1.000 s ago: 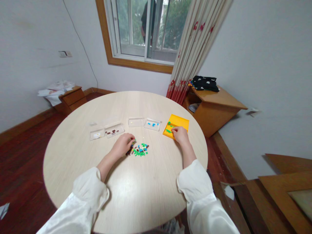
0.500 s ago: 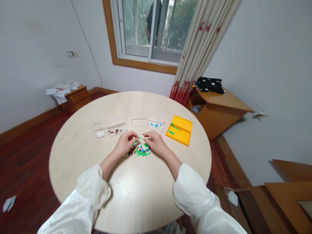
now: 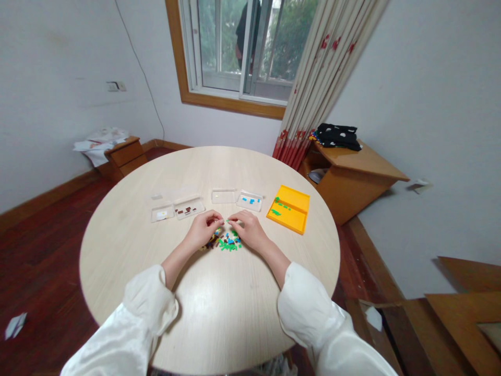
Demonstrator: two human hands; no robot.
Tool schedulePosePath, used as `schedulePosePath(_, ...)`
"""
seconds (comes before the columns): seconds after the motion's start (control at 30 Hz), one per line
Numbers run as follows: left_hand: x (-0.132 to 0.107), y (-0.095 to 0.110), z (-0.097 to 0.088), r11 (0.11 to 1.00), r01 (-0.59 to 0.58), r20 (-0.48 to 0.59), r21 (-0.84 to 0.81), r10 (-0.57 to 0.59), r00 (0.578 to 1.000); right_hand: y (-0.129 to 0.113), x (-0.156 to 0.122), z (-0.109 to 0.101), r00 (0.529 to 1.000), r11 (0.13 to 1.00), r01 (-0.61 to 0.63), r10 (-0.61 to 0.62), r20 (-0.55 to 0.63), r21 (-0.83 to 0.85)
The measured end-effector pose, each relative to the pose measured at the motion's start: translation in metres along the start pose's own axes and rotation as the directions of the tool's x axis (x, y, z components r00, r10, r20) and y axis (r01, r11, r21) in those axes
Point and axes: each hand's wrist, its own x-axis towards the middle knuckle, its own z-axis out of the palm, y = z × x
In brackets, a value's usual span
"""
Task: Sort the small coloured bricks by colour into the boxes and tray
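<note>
My left hand (image 3: 203,227) is above the left side of a pile of small toy bricks (image 3: 229,244), with thumb and forefinger closed in a pinch. What that pinch holds, if anything, is too small to make out. Opposite it, my right hand (image 3: 249,228) pinches a small green brick (image 3: 227,220) at its fingertips. The two sets of fingertips are a short gap apart. Green, brown, blue and yellow bricks lie loose in the pile, partly hidden by both hands.
Beyond my hands stand clear trays: one with brown bricks (image 3: 198,204), one with blue bricks (image 3: 255,206), a nearly bare one (image 3: 223,197) and one at left (image 3: 153,215). An open yellow case (image 3: 296,199) at right holds green bricks. The round table (image 3: 219,324) carries everything.
The green brick has shifted slightly right, from my left fingertips to my right fingertips. My right fingers have drawn closer together and toward the left hand.
</note>
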Motion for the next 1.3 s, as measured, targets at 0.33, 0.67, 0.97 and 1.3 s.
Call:
schedulePosePath(0.33, 0.004, -0.014, -0.006, 0.990, -0.002, -0.113, 0.138, 0.018, 0.993, 0.080, -0.011, -0.084, 0.795, 0.859, -0.492, 0.378, -0.473, -0.140)
schedulePosePath(0.67, 0.002, -0.006, -0.007, 0.979, -0.008, -0.109, 0.205, 0.032, 0.993, 0.096, -0.020, -0.082, 0.729, 0.611, -0.685, 0.579, -0.366, -0.397)
schedulePosePath(0.97, 0.000, -0.001, -0.007, 0.974, -0.014, -0.116, 0.225, 0.041, 0.992, 0.094, -0.018, -0.078, 0.743, 0.589, -0.662, 0.597, -0.302, -0.464)
schedulePosePath(1.3, 0.003, -0.001, -0.012, 0.963, 0.014, -0.159, 0.268, 0.030, 0.987, 0.085, -0.013, -0.080, 0.776, 0.692, -0.623, 0.491, -0.396, -0.364)
